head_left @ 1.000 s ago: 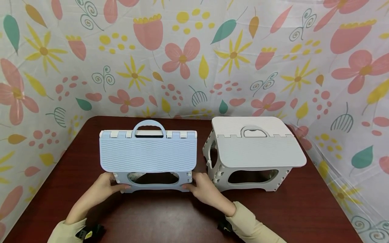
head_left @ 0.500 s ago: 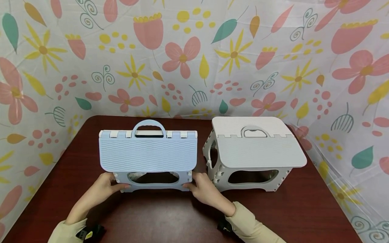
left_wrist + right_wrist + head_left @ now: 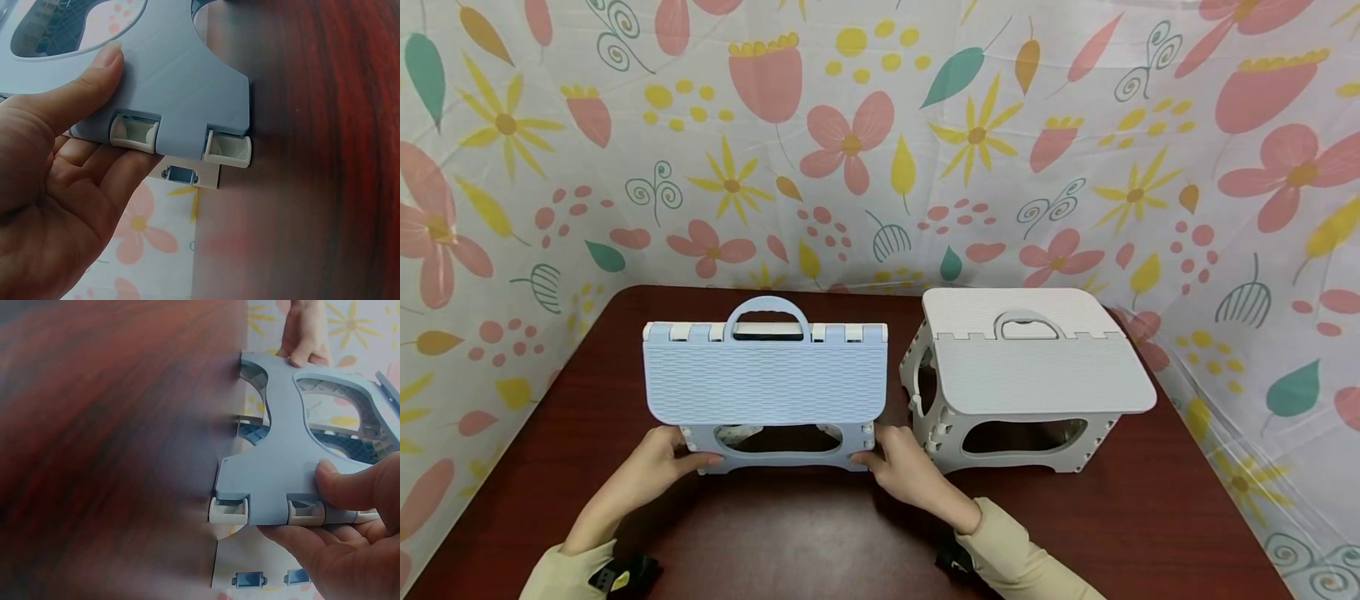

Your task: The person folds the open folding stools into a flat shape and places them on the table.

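While my left hand pinches one lower front corner of a pale-blue and white folding plastic stool, my right hand pinches the other, so I have it gripped at both ends. On each side my thumb lies against the blue front panel, and my fingers curl behind the edge, next to off-white plastic hinge tabs. The stool stands on a glossy dark red-brown table, left of the middle. Its woven-textured blue top half slants down toward me from an arched blue carrying handle, and the front panel below has a long oval cutout. Just beside my right hand is a light-grey and white folding plastic stool, its rectangular top lying level; whether my knuckles touch it, I cannot tell. Beige sleeves cover my forearms, with black wrist straps beneath them. Behind the table hangs a white cloth printed with pink, yellow and teal flowers and leaves.
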Demonstrator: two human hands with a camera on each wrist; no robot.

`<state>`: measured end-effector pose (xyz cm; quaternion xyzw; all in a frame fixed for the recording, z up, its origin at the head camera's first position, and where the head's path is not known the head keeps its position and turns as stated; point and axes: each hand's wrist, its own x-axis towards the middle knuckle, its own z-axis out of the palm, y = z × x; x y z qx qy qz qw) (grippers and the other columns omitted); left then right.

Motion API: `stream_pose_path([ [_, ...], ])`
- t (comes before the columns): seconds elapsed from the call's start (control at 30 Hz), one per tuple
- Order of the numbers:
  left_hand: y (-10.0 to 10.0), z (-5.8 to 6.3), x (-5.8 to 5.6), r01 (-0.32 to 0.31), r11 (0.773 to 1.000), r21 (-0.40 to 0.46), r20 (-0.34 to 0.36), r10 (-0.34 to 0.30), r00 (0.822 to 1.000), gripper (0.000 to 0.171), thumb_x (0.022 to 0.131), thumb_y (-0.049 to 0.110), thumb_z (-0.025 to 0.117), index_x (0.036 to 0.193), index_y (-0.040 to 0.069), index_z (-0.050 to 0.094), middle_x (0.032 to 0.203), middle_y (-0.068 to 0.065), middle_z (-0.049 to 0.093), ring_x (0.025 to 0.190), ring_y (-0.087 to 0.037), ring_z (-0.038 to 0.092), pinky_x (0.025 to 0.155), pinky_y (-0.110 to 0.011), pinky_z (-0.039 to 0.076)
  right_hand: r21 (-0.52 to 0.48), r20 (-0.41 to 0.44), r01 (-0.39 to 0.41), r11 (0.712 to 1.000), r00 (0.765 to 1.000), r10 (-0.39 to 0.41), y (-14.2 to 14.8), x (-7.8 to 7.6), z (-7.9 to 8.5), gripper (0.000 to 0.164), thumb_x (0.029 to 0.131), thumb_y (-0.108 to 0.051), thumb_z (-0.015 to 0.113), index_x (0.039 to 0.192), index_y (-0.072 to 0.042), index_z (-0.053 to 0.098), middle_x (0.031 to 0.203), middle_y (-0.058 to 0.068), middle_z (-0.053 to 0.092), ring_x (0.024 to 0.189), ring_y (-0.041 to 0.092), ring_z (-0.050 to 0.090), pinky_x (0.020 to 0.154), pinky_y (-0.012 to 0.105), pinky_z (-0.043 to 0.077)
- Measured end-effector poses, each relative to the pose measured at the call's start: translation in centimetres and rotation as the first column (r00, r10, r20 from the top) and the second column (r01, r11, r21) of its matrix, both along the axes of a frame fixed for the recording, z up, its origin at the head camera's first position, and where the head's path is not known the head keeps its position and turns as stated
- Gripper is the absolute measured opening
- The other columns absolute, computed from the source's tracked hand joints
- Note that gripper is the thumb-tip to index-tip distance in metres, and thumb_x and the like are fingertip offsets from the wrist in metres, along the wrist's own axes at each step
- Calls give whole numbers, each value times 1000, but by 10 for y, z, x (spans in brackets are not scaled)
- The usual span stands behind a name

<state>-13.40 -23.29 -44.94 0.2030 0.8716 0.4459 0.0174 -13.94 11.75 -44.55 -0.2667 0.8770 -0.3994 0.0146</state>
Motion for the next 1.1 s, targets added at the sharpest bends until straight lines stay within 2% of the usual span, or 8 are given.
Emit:
stream_pose_path([
  [0.23,1,1,0,-11,1000,-11,6,11,1000,30,81,4,74,109,-2,64,93,-7,70,67,4,54,52,-24,46,-1,-14,2,1000,1000,-2,0,0,0,23,86,-12,71,107,-4,68,90,4,73,72,1,56,66,20,48],
  [0.47,1,-1,0,-18,1000,-16,2,18,1000,30,81,2,74,109,-1,64,93,-6,70,67,3,53,52,-25,46,-1,-26,2,1000,1000,-2,0,-1,-1,18,85,-12,72,102,-5,68,89,4,73,74,1,59,67,20,50],
  [0.93,3,0,-2,3,1000,-1,-45,-3,999,31,79,2,75,108,-2,66,96,-13,71,73,6,55,55,-23,46,-13,-8,3,1000,1000,-3,1,-2,0,11,85,-12,72,93,-6,68,79,2,69,62,-3,46,61,18,45],
  [1.1,2,0,-2,18,1000,11,-28,-17,999,33,80,2,74,111,-2,65,100,-16,71,74,5,56,54,-24,46,-13,-13,3,1000,1000,-3,1,-3,-1,12,85,-12,73,94,-6,68,76,0,67,60,-3,44,60,17,44],
])
